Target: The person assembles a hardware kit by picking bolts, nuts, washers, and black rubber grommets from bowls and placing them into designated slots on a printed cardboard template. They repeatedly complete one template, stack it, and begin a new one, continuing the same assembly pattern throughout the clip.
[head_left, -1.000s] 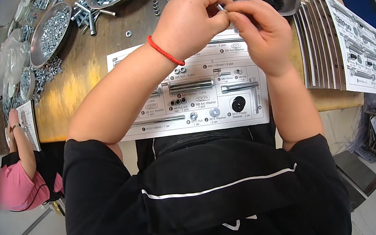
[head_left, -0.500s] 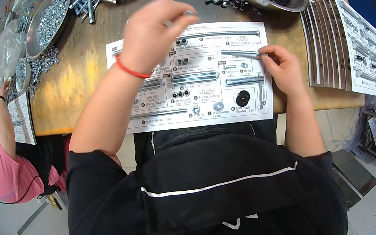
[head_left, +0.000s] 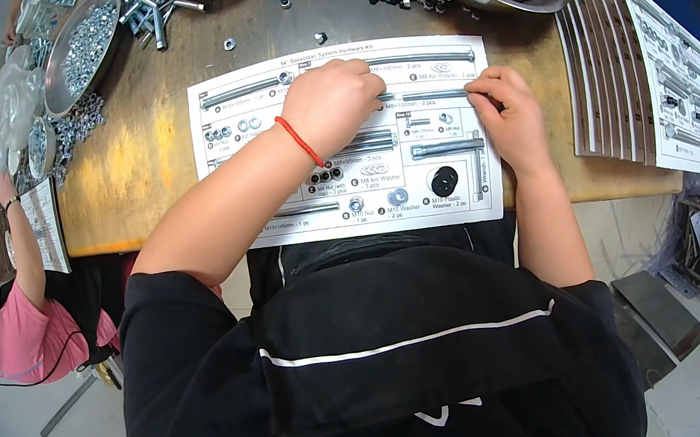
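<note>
Fingertips of my right hand pinch one end of a long silvery bolt lying flat on the printed parts sheet, seemingly to steady it, while my left hand curls near its other end, its hold impossible to tell.

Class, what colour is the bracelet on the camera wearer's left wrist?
The bracelet is red, shown in the head view.
</note>
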